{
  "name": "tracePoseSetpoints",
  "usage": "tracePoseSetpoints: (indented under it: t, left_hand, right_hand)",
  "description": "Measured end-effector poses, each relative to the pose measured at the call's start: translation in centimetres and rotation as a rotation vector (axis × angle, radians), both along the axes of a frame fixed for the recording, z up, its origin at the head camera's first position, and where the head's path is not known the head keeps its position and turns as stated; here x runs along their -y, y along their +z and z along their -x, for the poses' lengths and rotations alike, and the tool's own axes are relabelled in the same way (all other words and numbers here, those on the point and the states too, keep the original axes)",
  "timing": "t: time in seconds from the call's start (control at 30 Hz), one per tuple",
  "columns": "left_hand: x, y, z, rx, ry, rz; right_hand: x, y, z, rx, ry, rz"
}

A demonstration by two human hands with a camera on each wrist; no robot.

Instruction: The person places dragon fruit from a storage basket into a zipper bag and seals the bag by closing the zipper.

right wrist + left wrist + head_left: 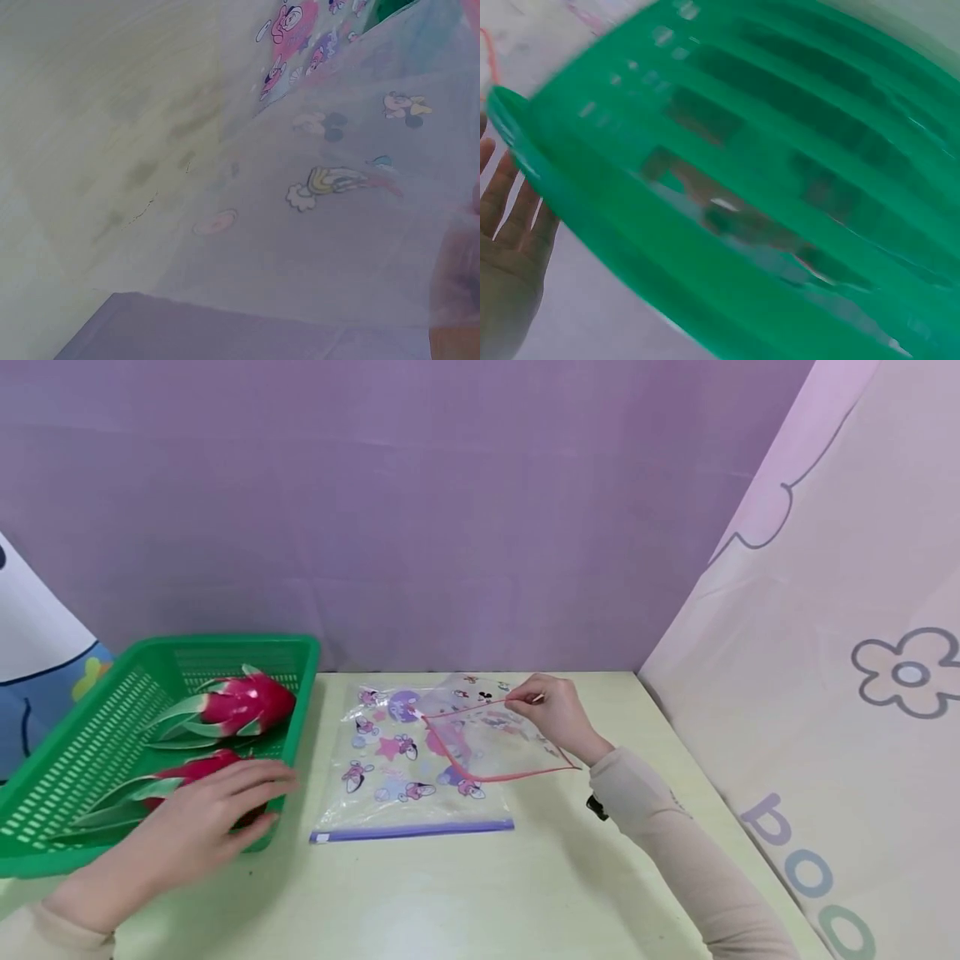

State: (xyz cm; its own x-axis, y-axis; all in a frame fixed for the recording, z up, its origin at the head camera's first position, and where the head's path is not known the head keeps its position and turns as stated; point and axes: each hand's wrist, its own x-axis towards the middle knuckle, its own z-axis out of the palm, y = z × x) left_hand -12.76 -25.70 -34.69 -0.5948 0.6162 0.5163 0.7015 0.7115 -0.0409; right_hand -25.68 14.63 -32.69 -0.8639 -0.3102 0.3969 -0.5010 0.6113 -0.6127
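Observation:
My right hand point(555, 714) pinches the top edge of a clear, red-trimmed zip bag point(517, 735), whose mouth hangs wide apart. In the right wrist view, the bag's film point(337, 247) with small cartoon prints fills much of the frame. My left hand point(217, 814) reaches over the near right corner of a green basket point(303, 727), its fingers extended. From the left wrist, that hand point(514, 255) shows beside the basket's rim point(607, 232), holding nothing. Inside the basket lie two dragon fruits, the far one point(251, 703) in full view and the near one point(191, 768) partly behind my left hand.
A second clear zip bag point(390, 785) with a purple slider strip lies flat on the pale table point(450, 893), partly under the raised bag. A purple cloth wall point(480, 527) stands behind, and a printed white panel point(825, 652) borders the right side.

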Motion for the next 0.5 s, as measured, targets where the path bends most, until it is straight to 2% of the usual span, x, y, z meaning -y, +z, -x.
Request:
tracePoseSetpoints:
  t: [0.1,0.23,0.4,0.5]
  left_hand:
    - [2.0,-0.1,0.4,0.025,0.064,0.008]
    - [4.4,-0.3,1.1,0.132,0.196,0.033]
    - [6.8,-0.4,2.1,0.353,0.360,0.086]
    - [7.9,-0.7,2.8,0.480,0.416,0.102]
  right_hand:
    - [-0.1,0.1,0.0,-0.006,0.001,-0.002]
    - [-0.1,0.1,0.0,-0.014,0.001,-0.004]
    - [-0.1,0.0,0.0,-0.015,0.001,-0.005]
    - [-0.1,-0.1,0.0,-0.013,0.001,-0.009]
